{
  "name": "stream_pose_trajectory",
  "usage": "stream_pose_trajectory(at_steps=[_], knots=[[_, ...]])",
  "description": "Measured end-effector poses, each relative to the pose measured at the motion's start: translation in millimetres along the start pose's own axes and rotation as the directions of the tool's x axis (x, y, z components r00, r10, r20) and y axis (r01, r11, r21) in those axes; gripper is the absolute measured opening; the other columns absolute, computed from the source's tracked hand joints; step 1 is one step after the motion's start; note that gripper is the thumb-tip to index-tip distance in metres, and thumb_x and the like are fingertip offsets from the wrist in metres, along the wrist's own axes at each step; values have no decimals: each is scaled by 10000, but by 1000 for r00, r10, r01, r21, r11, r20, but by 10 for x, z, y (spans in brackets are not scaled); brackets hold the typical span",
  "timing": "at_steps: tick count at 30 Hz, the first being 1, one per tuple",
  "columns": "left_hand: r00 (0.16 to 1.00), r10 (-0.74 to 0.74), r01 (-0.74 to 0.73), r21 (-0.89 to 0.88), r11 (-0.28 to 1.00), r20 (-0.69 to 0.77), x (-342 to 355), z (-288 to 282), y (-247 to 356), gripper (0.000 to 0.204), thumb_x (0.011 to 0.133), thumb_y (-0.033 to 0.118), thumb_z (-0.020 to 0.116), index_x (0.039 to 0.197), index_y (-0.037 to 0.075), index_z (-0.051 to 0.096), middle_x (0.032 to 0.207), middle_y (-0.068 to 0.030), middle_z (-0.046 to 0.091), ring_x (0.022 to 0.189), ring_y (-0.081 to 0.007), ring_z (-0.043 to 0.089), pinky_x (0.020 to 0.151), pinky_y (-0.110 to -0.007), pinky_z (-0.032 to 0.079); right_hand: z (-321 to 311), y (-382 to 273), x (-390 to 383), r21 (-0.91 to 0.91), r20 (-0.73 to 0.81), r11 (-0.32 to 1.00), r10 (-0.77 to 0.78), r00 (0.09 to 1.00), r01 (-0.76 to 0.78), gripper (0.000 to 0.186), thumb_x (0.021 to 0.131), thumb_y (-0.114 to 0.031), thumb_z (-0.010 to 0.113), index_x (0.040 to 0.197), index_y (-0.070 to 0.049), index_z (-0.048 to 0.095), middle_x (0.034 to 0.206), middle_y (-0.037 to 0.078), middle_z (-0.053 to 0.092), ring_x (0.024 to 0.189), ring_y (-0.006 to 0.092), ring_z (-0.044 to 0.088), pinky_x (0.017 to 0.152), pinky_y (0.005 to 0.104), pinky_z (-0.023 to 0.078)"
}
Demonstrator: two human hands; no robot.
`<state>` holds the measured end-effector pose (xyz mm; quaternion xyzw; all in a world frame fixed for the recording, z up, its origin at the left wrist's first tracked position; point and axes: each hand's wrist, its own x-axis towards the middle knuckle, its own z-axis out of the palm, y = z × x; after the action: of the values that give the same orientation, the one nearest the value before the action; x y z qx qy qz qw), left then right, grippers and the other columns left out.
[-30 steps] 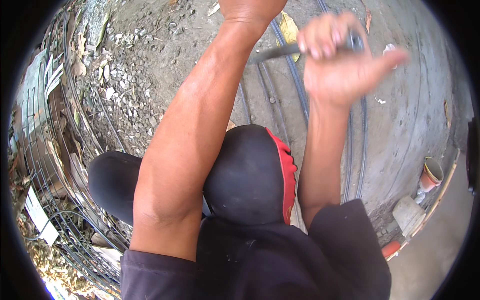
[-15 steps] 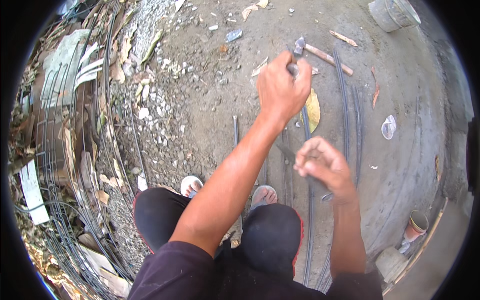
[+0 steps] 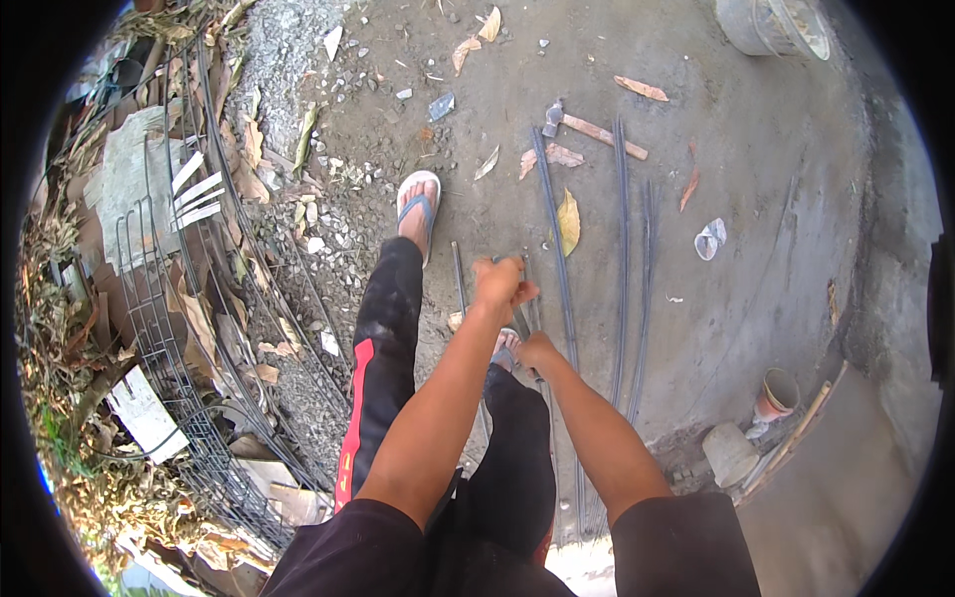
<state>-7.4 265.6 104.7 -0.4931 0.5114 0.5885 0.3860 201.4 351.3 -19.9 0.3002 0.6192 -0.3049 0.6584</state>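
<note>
My left hand (image 3: pixel 502 284) is closed on the upper end of a short dark metal bar (image 3: pixel 520 321), its thumb standing off to the side. Lower down and to the right, my right hand (image 3: pixel 539 354) is wrapped round the same bar. The bar slants between the two fists, above my rear foot; its exact kind is too small to tell. A thin steel rod (image 3: pixel 459 274) lies on the ground left of my hands. To their right lie longer dark steel rods (image 3: pixel 563 284), roughly side by side, with a yellow leaf (image 3: pixel 568 223) against one.
A hammer (image 3: pixel 602 135) with a wooden handle lies ahead, its handle under a rod. Buckets stand far right (image 3: pixel 766 28) and near right (image 3: pixel 777 394), beside a stone block (image 3: pixel 729 455). Bent rebar (image 3: pixel 164 328) and scrap sheets (image 3: pixel 134 184) fill the left side. My left foot (image 3: pixel 419 204) is forward.
Both hands have come down and left, drawing closer together on the bar. My left leg has stepped forward, and the view has shifted, so the ground rods appear further left.
</note>
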Motion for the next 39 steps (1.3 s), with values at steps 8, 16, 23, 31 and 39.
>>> stream_pose_trajectory(at_steps=[8, 16, 23, 31, 39], knots=[[845, -502, 500, -605, 620, 183, 541, -153, 37, 208, 1043, 161, 558, 997, -10, 449, 663, -17, 456, 485, -76, 428, 389, -181, 405, -25, -464, -788, 315, -237, 934, 247, 940, -166, 363, 958, -275, 668, 958, 87, 671, 842, 250, 708, 695, 367, 707, 597, 478, 554], [752, -623, 552, -721, 420, 213, 494, -147, 56, 188, 1057, 105, 510, 935, -22, 445, 663, -10, 443, 454, -68, 414, 377, -177, 388, -114, -577, -956, 246, -239, 943, 284, 928, -225, 385, 984, -320, 636, 1084, 45, 710, 1134, 277, 710, 1100, 457, 679, 926, 532, 550], [752, -596, 591, -688, 421, 281, 420, -454, -165, 174, 1066, 116, 504, 1000, -44, 479, 678, -10, 463, 450, -56, 406, 360, -175, 374, 552, -301, -670, 335, -330, 935, 234, 915, -118, 342, 988, -302, 625, 1067, 17, 720, 1042, 269, 727, 1018, 471, 696, 879, 548, 558], [751, -580, 637, -576, 513, 315, 287, -333, -575, 172, 1068, 152, 487, 1031, -15, 502, 696, -9, 459, 450, -57, 395, 341, -203, 352, 1224, 332, 205, 354, -498, 931, 103, 861, 93, 335, 961, -298, 651, 1031, 24, 715, 951, 314, 711, 926, 492, 697, 831, 578, 551], [785, -505, 586, -167, 793, 359, 549, -667, -1181, 174, 1048, 138, 501, 957, -10, 489, 750, -73, 525, 497, -118, 476, 462, -309, 517, -182, 647, -1053, 590, -56, 803, -70, 996, 89, 382, 925, -295, 715, 789, 52, 629, 606, 114, 583, 449, 247, 586, 429, 446, 432]])
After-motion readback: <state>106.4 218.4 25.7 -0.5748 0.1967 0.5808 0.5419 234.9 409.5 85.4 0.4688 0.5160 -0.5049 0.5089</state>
